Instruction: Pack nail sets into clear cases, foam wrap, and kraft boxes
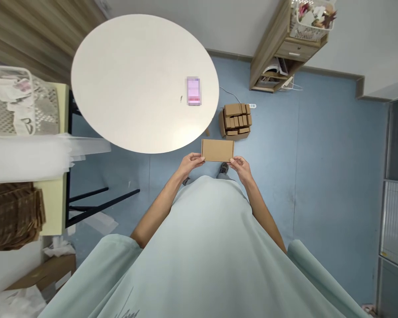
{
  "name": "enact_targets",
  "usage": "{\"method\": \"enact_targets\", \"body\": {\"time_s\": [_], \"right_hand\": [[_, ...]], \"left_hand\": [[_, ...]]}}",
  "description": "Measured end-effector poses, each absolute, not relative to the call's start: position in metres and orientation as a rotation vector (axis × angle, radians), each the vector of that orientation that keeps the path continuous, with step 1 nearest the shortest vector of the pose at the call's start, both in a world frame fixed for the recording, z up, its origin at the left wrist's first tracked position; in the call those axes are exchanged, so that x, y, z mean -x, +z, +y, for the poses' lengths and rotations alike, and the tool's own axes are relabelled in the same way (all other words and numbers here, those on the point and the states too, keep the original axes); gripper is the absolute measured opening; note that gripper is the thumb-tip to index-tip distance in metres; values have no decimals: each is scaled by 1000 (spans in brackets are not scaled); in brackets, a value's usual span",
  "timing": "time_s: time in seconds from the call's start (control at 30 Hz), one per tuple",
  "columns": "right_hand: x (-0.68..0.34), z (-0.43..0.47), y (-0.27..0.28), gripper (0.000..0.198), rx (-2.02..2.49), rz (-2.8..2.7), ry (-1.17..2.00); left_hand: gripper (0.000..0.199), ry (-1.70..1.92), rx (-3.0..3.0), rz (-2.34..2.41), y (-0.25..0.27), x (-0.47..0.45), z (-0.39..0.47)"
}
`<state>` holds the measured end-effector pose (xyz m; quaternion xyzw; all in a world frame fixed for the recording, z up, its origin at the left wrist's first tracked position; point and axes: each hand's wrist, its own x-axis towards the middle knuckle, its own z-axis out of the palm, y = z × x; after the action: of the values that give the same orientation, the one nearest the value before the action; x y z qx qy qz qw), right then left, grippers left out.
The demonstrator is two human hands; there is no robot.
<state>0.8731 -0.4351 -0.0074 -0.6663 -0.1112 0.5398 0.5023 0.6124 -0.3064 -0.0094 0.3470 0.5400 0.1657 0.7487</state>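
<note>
A flat brown cardboard box (218, 150), closed, is held level in front of my body, just off the near right edge of the round white table (135, 84). My left hand (191, 163) pinches its lower left corner, thumb on top. At the lower right corner my right hand (241, 168) grips it the same way. The undersides of the fingers are hidden by the box. Beyond it on the floor stands an open carton (222, 123) filled with several small brown boxes (237, 120).
A phone (194, 91), blurred out, lies on the round table. To the left, a yellowish table (55, 212) bears a white basket (9, 101), white plastic sheets (26, 158) and stacked flat brown pieces (13, 216). A wooden cabinet (272, 39) stands at the back right.
</note>
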Motion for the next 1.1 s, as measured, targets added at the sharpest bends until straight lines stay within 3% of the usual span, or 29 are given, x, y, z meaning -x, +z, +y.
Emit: {"method": "enact_targets", "body": {"time_s": [0.27,0.97,1.1], "right_hand": [[-1017,-441,-9,71,1652,-259,1280],[-1120,-299,-73,76,2008,-458,1390],[-1137,-267,-91,60,2055,-577,1448]], "left_hand": [[69,231,-769,1165,-3,-751,-311],[34,115,-795,1391,-65,-869,-183],[30,37,-987,1417,-84,-886,-151]]}}
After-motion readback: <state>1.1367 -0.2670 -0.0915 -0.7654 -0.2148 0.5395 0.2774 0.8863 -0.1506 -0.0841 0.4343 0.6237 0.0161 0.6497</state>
